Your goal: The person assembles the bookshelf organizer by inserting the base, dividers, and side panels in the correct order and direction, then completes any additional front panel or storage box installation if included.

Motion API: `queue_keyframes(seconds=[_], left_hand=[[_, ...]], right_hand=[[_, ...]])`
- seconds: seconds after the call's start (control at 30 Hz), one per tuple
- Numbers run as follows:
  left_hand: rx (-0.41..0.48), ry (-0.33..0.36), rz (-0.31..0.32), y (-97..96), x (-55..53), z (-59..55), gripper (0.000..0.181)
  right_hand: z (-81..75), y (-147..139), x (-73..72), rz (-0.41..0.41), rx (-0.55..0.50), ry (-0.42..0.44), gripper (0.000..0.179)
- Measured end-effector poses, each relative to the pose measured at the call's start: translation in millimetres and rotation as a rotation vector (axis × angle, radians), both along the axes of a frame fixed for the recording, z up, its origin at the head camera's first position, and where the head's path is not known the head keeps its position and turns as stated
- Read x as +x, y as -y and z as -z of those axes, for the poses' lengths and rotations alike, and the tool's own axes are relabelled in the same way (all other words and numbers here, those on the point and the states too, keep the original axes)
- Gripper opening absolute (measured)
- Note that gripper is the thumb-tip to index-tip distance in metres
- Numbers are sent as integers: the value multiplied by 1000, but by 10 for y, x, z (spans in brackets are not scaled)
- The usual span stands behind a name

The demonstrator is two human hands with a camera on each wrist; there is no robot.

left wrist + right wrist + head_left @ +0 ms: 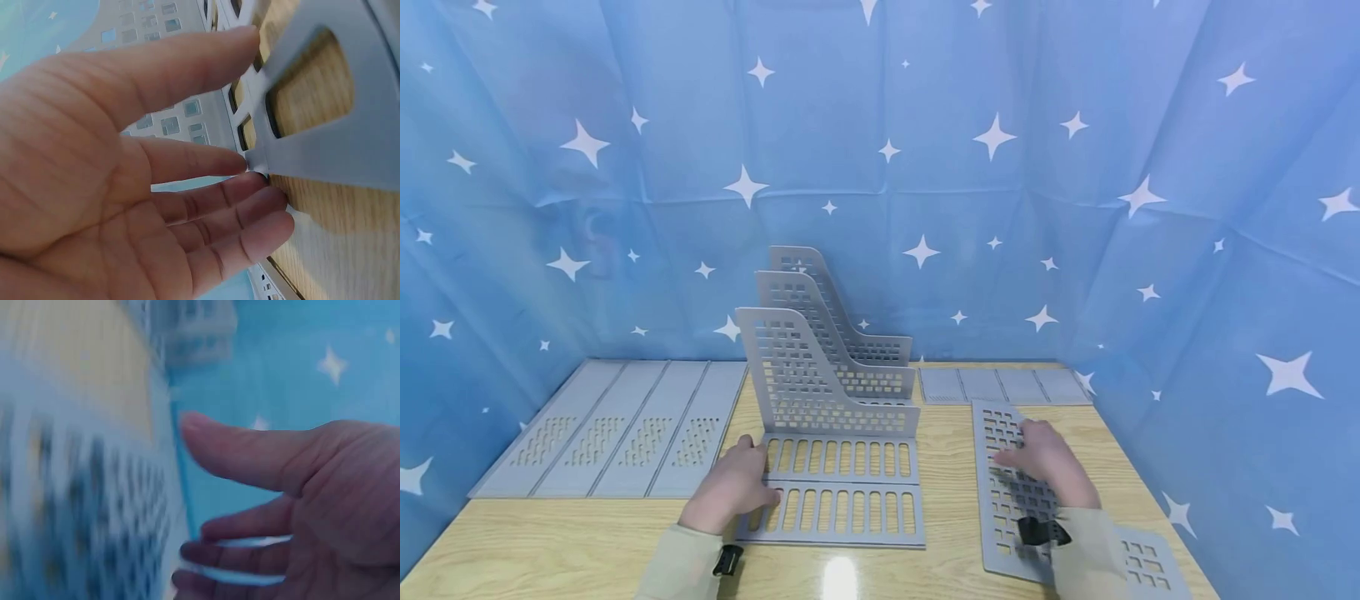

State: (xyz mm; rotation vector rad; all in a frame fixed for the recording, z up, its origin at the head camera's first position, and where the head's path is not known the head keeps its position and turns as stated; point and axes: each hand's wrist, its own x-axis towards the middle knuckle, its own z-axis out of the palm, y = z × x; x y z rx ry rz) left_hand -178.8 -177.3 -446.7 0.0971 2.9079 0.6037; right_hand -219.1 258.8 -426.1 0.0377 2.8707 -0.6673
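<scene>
Two grey slotted panels, a rear one point(842, 479) and a front one point(835, 540), lie edge to edge at the table's middle. At their left end is my left hand point(739, 483). Its fingertips point(269, 234) meet the edge of a slotted panel point(337, 150) in the left wrist view, with the thumb extended apart from them. My right hand point(1043, 457), fingers loosely extended, hovers over a grey perforated panel point(986, 500) lying flat on the right. In the blurred right wrist view, nothing sits between that hand's thumb point(244, 453) and fingers.
Three perforated side panels point(762, 375) with curved cutouts stand upright behind the slotted ones. Several long grey panels point(617, 392) lie at left, and several small ones point(979, 385) at the back right. Another perforated piece point(1165, 567) is by the right forearm. A star-patterned curtain point(880, 100) borders the table.
</scene>
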Motion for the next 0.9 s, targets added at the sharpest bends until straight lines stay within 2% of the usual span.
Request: queue_keyframes(seconds=[0.1, 0.2, 0.37, 0.5, 0.63, 0.77, 0.9], left_hand=[[-14, -3, 10, -3, 9, -4, 65], [-21, -10, 13, -6, 14, -1, 58], [-32, -25, 25, -10, 11, 5, 57], [-29, -29, 28, -13, 11, 3, 52], [-21, -26, 34, -10, 6, 5, 48], [-22, -26, 43, -1, -7, 13, 51], [-22, -25, 45, 11, -15, 19, 48]], right_hand=[[70, -248, 40, 65, 87, 113, 75], [128, -386, 73, 96, 95, 164, 67], [168, -440, 77, 134, 27, 170, 54], [192, -484, 68, 127, -50, 148, 49], [132, -539, 73, 103, -162, 76, 39], [-42, -496, 119, 50, -307, -61, 31], [-213, -329, 171, -98, -508, -243, 32]])
